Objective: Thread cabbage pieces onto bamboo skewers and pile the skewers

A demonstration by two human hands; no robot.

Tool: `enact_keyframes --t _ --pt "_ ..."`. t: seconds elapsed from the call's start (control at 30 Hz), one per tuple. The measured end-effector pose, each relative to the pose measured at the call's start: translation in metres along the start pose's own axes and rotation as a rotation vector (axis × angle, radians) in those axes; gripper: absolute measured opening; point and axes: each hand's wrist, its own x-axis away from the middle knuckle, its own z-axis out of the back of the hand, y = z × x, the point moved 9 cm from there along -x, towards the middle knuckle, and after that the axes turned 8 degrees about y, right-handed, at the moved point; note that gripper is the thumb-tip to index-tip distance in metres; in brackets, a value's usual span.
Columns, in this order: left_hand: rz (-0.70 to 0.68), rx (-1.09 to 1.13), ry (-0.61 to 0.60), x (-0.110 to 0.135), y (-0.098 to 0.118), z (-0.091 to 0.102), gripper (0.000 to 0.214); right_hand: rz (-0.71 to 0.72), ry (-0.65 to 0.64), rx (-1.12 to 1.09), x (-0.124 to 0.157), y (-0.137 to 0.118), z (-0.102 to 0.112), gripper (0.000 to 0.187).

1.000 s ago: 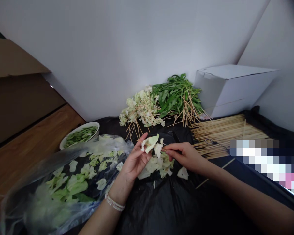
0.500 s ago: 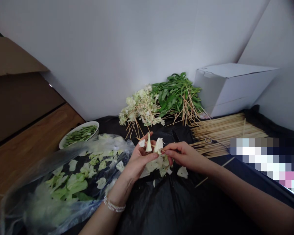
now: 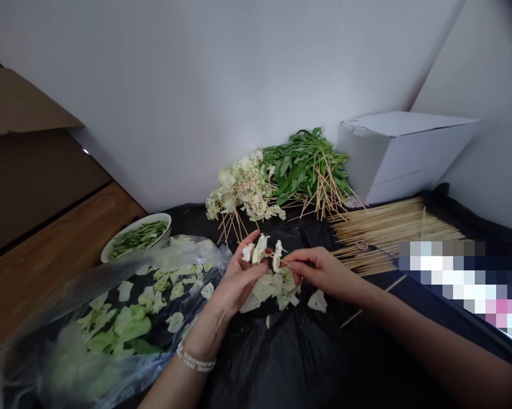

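Observation:
My left hand (image 3: 236, 278) pinches folded pale cabbage pieces (image 3: 260, 249) at mid-frame, above the black plastic sheet (image 3: 290, 358). My right hand (image 3: 319, 271) faces it, fingers closed on a thin bamboo skewer (image 3: 282, 257) whose tip goes into the cabbage. Loose cabbage pieces (image 3: 273, 288) lie on the sheet just below both hands. A beaded bracelet (image 3: 195, 359) circles my left wrist.
A clear plastic bag of cabbage leaves (image 3: 120, 318) lies at left, a white bowl of green vegetables (image 3: 137, 236) behind it. Skewered cabbage (image 3: 241, 190) and skewered greens (image 3: 307, 167) are piled at the wall. Bare skewers (image 3: 387, 230) and a white box (image 3: 405, 150) sit at right.
The broad cabbage leaf my left hand held flat has been folded narrow and now sits against the skewer. Both hands stay in the same place.

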Motion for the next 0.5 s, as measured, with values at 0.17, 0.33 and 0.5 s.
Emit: enact_keyframes --t 0.17,0.33,0.5 --pt "0.021 0.029 -0.008 -0.002 -0.004 -0.002 0.071 -0.031 -0.014 -0.008 0.001 0.001 -0.001 0.027" --pt "-0.123 0.206 0.193 -0.015 0.027 0.033 0.044 -0.110 -0.078 0.040 -0.001 0.014 0.005 0.029" --pt "-0.131 0.364 0.297 -0.020 0.036 0.052 0.032 -0.119 -0.079 -0.015 -0.003 0.020 0.008 0.026"
